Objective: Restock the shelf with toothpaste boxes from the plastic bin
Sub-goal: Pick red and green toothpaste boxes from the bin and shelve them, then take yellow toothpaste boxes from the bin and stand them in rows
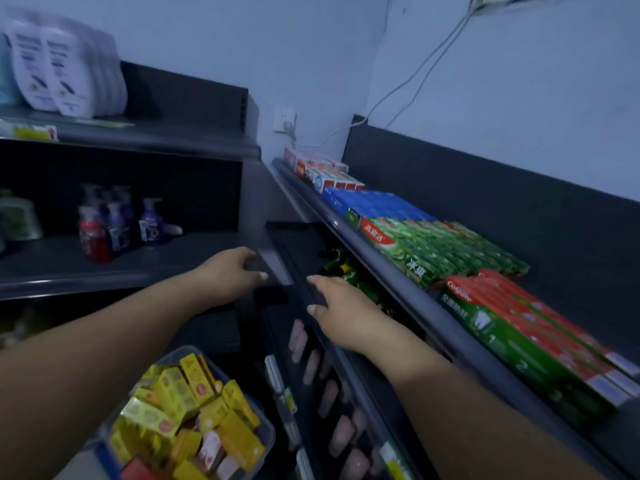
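A clear plastic bin (pixel 266 441) at the bottom centre holds several yellow boxes (pixel 180 393) and a few pink ones. My left hand (pixel 228 275) reaches forward to the corner post between the two shelf units, fingers curled, nothing visible in it. My right hand (pixel 343 313) is stretched out over the edge of the second shelf (pixel 311 285) on the right unit, fingers apart and empty. On the top shelf (pixel 381 265) to the right lie rows of toothpaste boxes: red and white (pixel 322 171), blue (pixel 377 206), green (pixel 436 251), and red and green (pixel 519 327).
The left shelf unit carries pump bottles (pixel 117 223) on its middle level and white refill pouches (pixel 65 71) on top. Lower right shelves hold pink items (pixel 325 393) and green packs (pixel 349 271). A wall socket (pixel 285 121) with white cables sits in the corner.
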Motion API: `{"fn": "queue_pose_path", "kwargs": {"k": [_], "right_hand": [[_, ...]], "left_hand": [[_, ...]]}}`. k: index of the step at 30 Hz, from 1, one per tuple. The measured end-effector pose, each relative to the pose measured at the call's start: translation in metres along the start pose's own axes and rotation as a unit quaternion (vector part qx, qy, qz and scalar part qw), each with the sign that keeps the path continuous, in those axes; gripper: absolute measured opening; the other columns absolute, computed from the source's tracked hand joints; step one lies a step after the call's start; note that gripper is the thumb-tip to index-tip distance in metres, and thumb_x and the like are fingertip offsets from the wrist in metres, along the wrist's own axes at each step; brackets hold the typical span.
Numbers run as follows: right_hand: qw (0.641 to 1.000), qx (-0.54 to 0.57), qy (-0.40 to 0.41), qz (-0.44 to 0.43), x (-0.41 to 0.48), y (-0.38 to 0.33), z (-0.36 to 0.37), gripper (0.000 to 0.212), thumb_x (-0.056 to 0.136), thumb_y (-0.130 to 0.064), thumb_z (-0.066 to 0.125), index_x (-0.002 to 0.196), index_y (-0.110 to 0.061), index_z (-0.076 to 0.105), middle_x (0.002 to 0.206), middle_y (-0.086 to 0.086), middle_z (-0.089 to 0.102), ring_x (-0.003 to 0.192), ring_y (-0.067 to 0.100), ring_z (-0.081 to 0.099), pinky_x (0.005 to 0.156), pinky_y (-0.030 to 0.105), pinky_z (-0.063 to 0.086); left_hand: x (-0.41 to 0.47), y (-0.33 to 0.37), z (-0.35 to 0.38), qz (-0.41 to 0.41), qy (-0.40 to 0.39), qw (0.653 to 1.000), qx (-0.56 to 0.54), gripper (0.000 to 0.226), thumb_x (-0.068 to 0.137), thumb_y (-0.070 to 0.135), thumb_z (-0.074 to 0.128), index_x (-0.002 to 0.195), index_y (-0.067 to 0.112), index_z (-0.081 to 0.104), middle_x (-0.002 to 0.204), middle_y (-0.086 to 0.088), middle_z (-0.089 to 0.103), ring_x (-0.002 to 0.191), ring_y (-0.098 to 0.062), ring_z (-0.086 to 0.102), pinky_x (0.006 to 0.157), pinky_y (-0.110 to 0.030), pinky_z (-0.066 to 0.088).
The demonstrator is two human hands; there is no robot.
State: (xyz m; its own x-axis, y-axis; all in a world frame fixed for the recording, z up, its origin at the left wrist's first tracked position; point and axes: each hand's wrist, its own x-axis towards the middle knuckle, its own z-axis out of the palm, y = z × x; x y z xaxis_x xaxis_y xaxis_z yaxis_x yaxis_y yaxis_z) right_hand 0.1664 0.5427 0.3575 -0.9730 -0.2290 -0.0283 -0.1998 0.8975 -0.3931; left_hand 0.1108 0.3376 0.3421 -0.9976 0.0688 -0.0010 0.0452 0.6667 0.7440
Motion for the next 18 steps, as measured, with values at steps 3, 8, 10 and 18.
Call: {"fn": "queue_pose_path", "kwargs": {"k": [3, 8, 10, 18], "right_hand": [[1.000, -0.007, 0.015, 0.005, -0.006, 0.006, 0.026, 0.054, 0.100, -0.031, 0.047, 0.151, -0.027, 0.028, 0.157, -0.001, 0.026, 0.139, 0.020, 0.034, 0.112, 0.030, 0.032], [0.999, 0.004, -0.014, 0.028, 0.002, 0.005, 0.079, 0.056, 0.100, -0.034, 0.047, 0.151, -0.025, 0.028, 0.156, -0.002, 0.023, 0.134, 0.023, 0.039, 0.106, 0.044, 0.042], [0.998, 0.013, -0.036, 0.047, 0.011, -0.002, 0.104, 0.055, 0.098, -0.036, 0.048, 0.149, -0.028, 0.030, 0.155, -0.005, 0.022, 0.134, 0.025, 0.040, 0.102, 0.053, 0.044], [0.990, 0.015, -0.096, 0.102, 0.053, -0.028, 0.196, 0.060, 0.099, -0.033, 0.051, 0.152, -0.019, 0.028, 0.158, 0.004, 0.024, 0.142, 0.022, 0.028, 0.111, 0.031, 0.026]], "left_hand": [[-0.010, -0.021, 0.007, 0.009, -0.009, 0.998, 0.058, 0.065, 0.089, 0.038, 0.062, 0.144, 0.013, 0.038, 0.144, -0.007, 0.045, 0.128, -0.024, 0.046, 0.100, -0.028, 0.038], [-0.020, -0.072, 0.012, 0.009, -0.023, 0.994, 0.105, 0.066, 0.089, 0.038, 0.062, 0.144, 0.012, 0.037, 0.145, -0.010, 0.044, 0.131, -0.026, 0.044, 0.105, -0.031, 0.037], [-0.017, -0.098, 0.011, 0.000, -0.035, 0.993, 0.116, 0.066, 0.089, 0.038, 0.062, 0.144, 0.012, 0.037, 0.145, -0.011, 0.044, 0.130, -0.027, 0.045, 0.104, -0.031, 0.038], [0.007, -0.206, -0.001, -0.027, -0.122, 0.976, 0.177, 0.071, 0.090, 0.045, 0.057, 0.147, 0.013, 0.031, 0.150, -0.011, 0.036, 0.136, -0.027, 0.038, 0.108, -0.032, 0.035]]}}
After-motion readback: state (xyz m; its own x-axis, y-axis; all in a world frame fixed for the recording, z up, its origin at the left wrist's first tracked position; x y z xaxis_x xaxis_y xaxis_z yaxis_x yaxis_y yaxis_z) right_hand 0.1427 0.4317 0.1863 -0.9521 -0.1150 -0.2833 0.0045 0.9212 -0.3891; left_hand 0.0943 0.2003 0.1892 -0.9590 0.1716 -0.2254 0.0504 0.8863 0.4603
